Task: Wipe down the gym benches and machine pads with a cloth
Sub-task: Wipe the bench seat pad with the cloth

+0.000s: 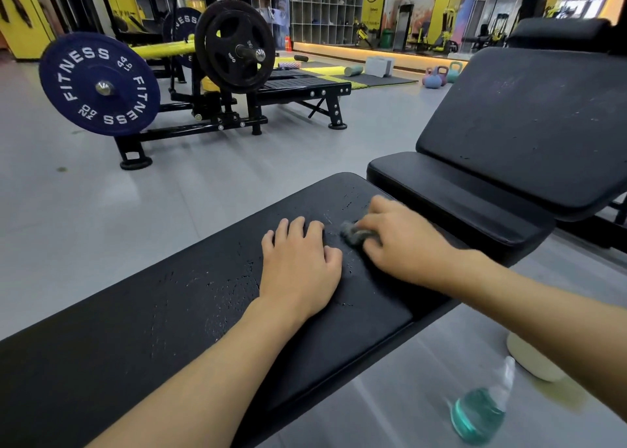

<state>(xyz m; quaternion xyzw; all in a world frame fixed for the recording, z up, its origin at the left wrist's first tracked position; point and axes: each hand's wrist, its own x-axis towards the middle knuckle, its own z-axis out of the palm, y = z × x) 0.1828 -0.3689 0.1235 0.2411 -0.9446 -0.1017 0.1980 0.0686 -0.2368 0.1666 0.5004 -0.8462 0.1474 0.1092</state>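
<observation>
One clear plastic bottle (pixel 481 410), part-filled with teal liquid, stands on the floor beside one flat black padded bench (pixel 163 315). Two hands rest on its pad: the left hand (pixel 298 264) lies flat and loosely spread, and the right hand (pixel 403 244) grips one crumpled grey cloth (pixel 356 233).

Right hand (pixel 403 240) with cloth (pixel 356 233) on bench (pixel 163 311)

both hands on flat bench (pixel 169 311) | cloth (pixel 356 234) under right hand (pixel 403 244) | left hand (pixel 298 264) beside
</observation>
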